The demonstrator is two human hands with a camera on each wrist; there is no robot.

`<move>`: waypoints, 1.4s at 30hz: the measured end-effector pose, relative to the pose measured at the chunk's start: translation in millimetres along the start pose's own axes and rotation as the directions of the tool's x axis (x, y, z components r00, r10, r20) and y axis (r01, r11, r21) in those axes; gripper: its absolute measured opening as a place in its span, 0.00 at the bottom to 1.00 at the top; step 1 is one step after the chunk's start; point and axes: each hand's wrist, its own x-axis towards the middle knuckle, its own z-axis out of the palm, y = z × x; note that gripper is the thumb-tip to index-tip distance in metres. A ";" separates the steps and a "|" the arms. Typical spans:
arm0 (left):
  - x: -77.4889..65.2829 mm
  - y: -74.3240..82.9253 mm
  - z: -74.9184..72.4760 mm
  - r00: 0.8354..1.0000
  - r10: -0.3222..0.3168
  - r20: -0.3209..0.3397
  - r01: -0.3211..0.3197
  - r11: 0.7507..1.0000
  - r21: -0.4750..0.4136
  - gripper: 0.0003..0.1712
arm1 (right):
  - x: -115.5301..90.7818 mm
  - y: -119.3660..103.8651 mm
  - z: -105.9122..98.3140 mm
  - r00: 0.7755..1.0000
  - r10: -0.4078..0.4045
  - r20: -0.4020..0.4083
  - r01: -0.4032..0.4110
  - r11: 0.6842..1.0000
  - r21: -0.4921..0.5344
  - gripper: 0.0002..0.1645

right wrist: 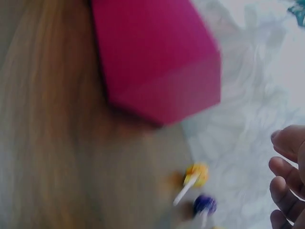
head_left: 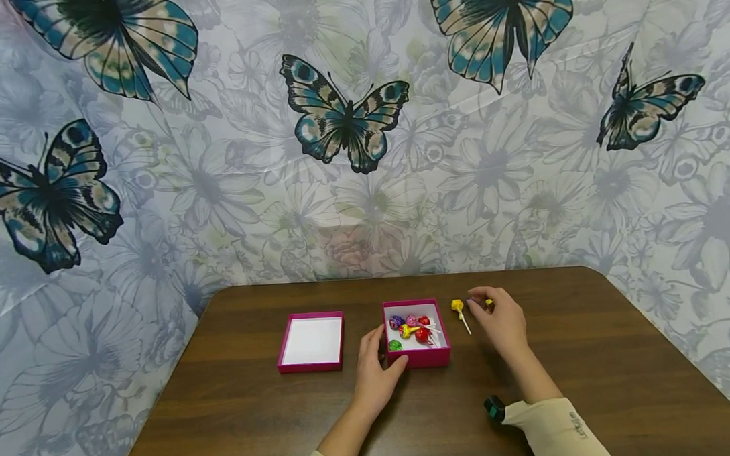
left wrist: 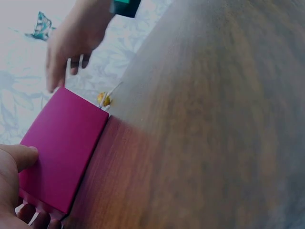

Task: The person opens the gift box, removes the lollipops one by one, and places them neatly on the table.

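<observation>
Here's the pink box [head_left: 418,359], sitting on the desk between lid and loose sweets, wrapped lollipops [head_left: 423,334] jumbled inside! The left hand [head_left: 373,377] grips its near left corner, thumb on the front wall. Over to the right, the right hand [head_left: 502,322] hovers, fingers loosely bent and free, above the loose candy: a yellow lollipop [head_left: 457,306] just beside a purple lollipop [right wrist: 205,203]. Left of the box, the white-lined lid [head_left: 311,340] lies on the brown desk [head_left: 257,419], butterfly-print cloth [head_left: 365,221] behind.
</observation>
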 end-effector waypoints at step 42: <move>-0.9 0.1 -2.0 0.998 0.053 0.014 -0.053 0.999 0.002 0.42 | -5.9 -79.6 57.5 0.746 -0.274 0.607 0.297 0.953 0.064 0.11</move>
